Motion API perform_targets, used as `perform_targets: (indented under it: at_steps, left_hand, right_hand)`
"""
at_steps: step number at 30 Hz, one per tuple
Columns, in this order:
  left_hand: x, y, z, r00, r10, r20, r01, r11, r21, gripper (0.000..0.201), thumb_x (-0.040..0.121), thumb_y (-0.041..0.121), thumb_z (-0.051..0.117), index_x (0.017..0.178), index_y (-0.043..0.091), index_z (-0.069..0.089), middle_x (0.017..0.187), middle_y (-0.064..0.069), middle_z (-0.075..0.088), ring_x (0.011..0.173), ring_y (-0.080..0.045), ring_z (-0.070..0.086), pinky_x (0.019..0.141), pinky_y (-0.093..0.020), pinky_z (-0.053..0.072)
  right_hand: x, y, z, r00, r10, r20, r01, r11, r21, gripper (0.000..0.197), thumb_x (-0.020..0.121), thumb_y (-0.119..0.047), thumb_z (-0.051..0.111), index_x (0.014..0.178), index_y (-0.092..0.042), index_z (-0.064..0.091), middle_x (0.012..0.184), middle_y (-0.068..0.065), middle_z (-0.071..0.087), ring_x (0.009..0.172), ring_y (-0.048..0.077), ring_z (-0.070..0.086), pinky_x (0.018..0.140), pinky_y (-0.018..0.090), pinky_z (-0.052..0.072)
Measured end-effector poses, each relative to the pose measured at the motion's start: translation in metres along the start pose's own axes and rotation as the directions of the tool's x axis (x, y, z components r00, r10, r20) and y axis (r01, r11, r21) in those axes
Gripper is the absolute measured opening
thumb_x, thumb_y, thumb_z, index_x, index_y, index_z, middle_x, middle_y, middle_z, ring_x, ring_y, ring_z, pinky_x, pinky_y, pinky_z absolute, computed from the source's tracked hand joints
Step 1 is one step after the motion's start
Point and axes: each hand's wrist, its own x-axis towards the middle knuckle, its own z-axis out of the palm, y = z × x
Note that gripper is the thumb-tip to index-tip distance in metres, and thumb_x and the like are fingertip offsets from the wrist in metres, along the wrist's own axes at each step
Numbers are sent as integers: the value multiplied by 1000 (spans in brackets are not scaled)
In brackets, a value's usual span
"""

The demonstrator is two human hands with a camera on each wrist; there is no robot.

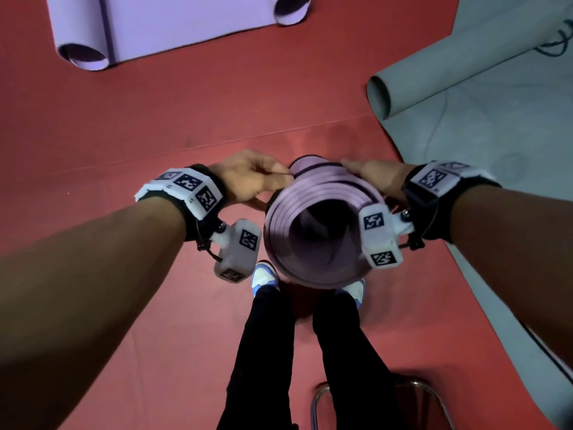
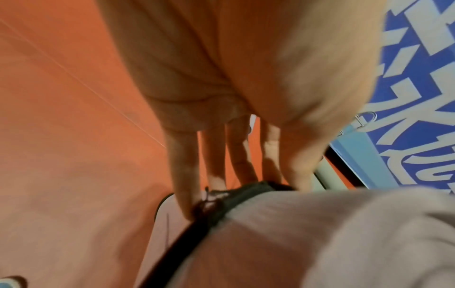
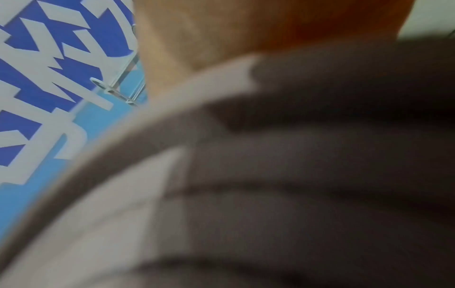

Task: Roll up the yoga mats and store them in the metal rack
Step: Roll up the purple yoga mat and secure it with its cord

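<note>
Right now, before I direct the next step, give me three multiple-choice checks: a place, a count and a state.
1. The grey mat lies
A. at the person's left
B. at the person's right
C. in the hands

2. Mats in view
A. one
B. two
C. three

3. The pink mat is
A. flat
B. rolled, held
C. half unrolled

B: the grey mat lies at the right on the floor.
C: grey, lavender mat, pink mat.
B: its spiral end shows between the left hand and right hand.
</note>
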Motion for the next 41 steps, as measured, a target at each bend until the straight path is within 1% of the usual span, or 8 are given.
perform_targets:
  at_steps: [6, 10, 14, 17, 26, 30, 35, 41]
  left_hand:
    - [6, 11, 6, 993, 67, -96, -26, 924, 381, 14, 100, 4, 43, 96, 8, 55, 78, 0, 60, 66, -15, 59, 46, -14, 49]
    - [12, 14, 3, 992, 15, -126, 78, 709, 701, 30, 92, 23, 60, 107, -2, 55, 94, -19, 62, 83, -34, 57, 68, -31, 38]
    - [20, 9, 5, 979, -46, -200, 158, 790, 592, 20, 91, 18, 61, 83, 2, 51, 72, -10, 54, 68, -23, 51, 60, -31, 41]
    - [19, 1, 10, 987, -85, -138, 104, 985, 136, 11, 97, 3, 50, 87, 5, 54, 77, -9, 60, 66, -14, 61, 46, -18, 50]
    - [20, -16, 6, 991, -95, -97, 96, 995, 14, 19, 89, -7, 60, 88, 12, 54, 78, -2, 62, 71, -13, 63, 48, -10, 50]
    - [21, -11, -9, 958, -3, -288, 54, 984, 170, 14, 89, 12, 60, 83, 21, 51, 83, 2, 61, 76, -17, 59, 68, -24, 48]
    - [3, 14, -46, 968, -117, -221, 92, 988, -123, 20, 99, 20, 49, 79, 20, 52, 92, -5, 61, 77, -19, 58, 68, -33, 52]
    - [-37, 84, -103, 979, -54, -195, 36, 995, -98, 42, 96, 57, 46, 111, 19, 56, 117, -7, 60, 107, -27, 60, 89, -45, 53]
  right_hand:
    - [-6, -12, -16, 1000, 1, -30, -1, 1000, 16, 34, 105, -32, 40, 83, -13, 57, 69, 5, 51, 65, 20, 50, 43, 3, 36]
    - [-12, -16, -32, 995, -7, -104, 2, 998, -56, 75, 59, -85, 61, 98, -21, 71, 91, 4, 74, 81, 26, 70, 72, 36, 56]
    - [-14, -32, -29, 988, -155, -6, 127, 829, -545, 100, 70, -65, 73, 152, -29, 28, 151, 2, 42, 132, 25, 48, 100, 35, 43]
    - [-6, -30, -19, 896, -443, -34, 255, 574, -778, 106, 77, -52, 74, 155, -28, 7, 146, 11, 43, 127, 33, 49, 98, 41, 45]
    - [-1, -63, 3, 875, -484, 19, 181, 291, -939, 46, 91, -19, 56, 132, -35, 45, 127, 7, 51, 111, 38, 56, 80, 43, 50]
    - [3, -65, 7, 830, -552, -84, 170, 393, -904, 31, 89, -21, 56, 118, -18, 46, 116, 13, 58, 102, 40, 58, 75, 41, 46]
    - [-10, -78, -12, 814, -412, -409, 39, 742, -669, 40, 89, -34, 63, 116, -8, 50, 117, 23, 60, 106, 44, 57, 82, 42, 46]
    - [-58, -143, -85, 736, -242, -633, 44, 949, -311, 39, 84, -34, 70, 113, -16, 51, 103, 15, 59, 88, 33, 55, 74, 36, 45]
